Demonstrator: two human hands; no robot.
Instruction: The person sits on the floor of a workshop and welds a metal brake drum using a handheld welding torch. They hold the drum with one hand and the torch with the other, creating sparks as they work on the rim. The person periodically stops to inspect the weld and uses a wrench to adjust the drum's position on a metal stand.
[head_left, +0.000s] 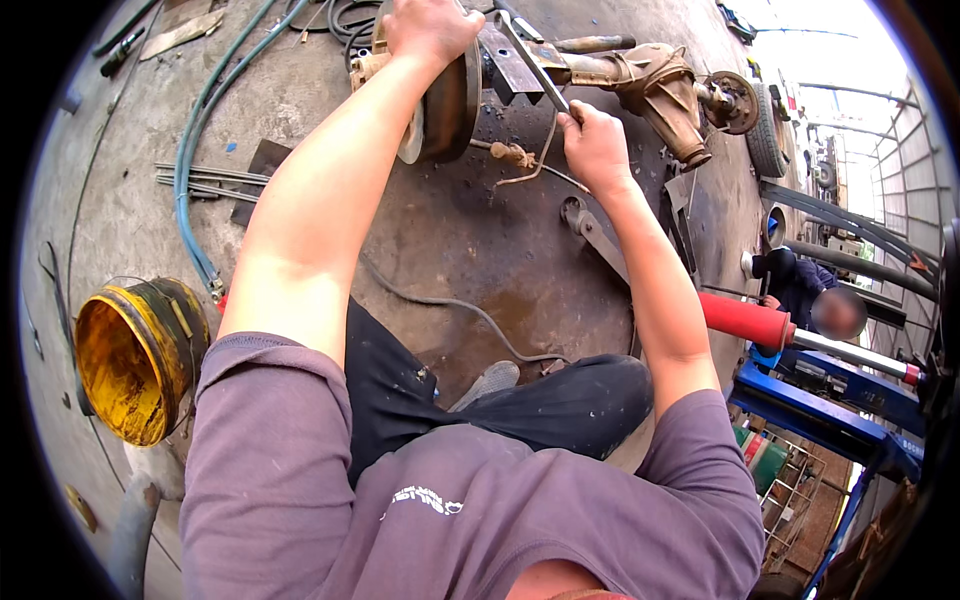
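My right hand (596, 148) is closed round the lower end of a long metal wrench (535, 65). The wrench slants up and left, its far end beside a flat steel bracket (508, 62) on a rusty axle (600, 70). At the top edge my left hand (432, 30) is curled over the top of a brown brake drum (462, 105) at the axle's left end. What its fingers grip is hidden. Right of the wrench, the axle widens into a bulky differential housing (655, 82) and ends in a round flange (733, 103).
A yellow-stained bucket (185, 315) lies tipped at left, near blue hoses (185, 160) and thin rods (205, 178). A grey hose (450, 300) crosses the floor before my legs. At right are a red cylinder (735, 318), a blue steel frame (820, 400) and another person (800, 280).
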